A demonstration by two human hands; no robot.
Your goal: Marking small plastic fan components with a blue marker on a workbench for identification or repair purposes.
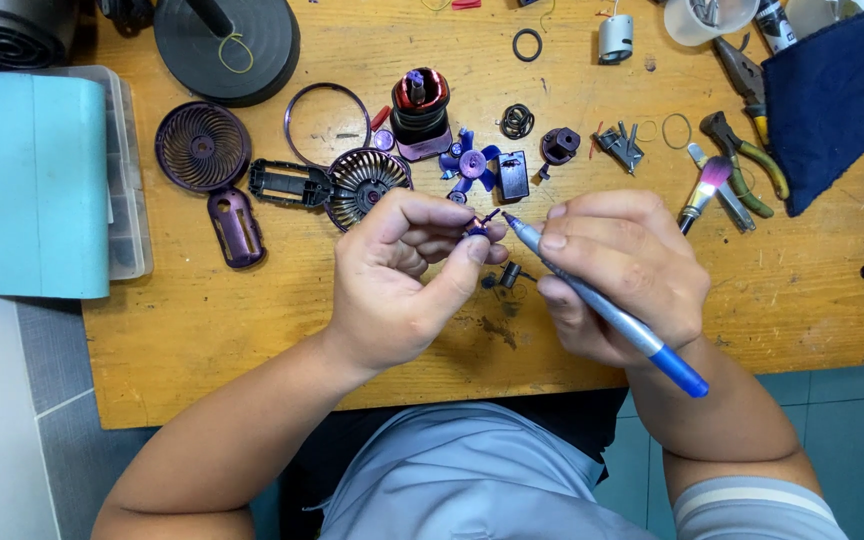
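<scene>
Working over a worn wooden table [202,330] beside grey floor tiles [52,370], we pinched a small purple part [479,229] in our left hand [402,275]; our right hand [622,270] gripped a silver-blue pen tool [602,305].

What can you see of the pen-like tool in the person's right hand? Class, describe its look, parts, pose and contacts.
The pen-like tool is slim, with a grey body that looks like metal or plastic, a pointed tip and a bright blue rear end. It lies slanted, tip up-left, blue end down-right past the wrist. The right hand grips its middle, fingers wrapped over it. Its tip sits close beside the small dark blue part pinched in the left hand; whether they touch cannot be told.
</scene>
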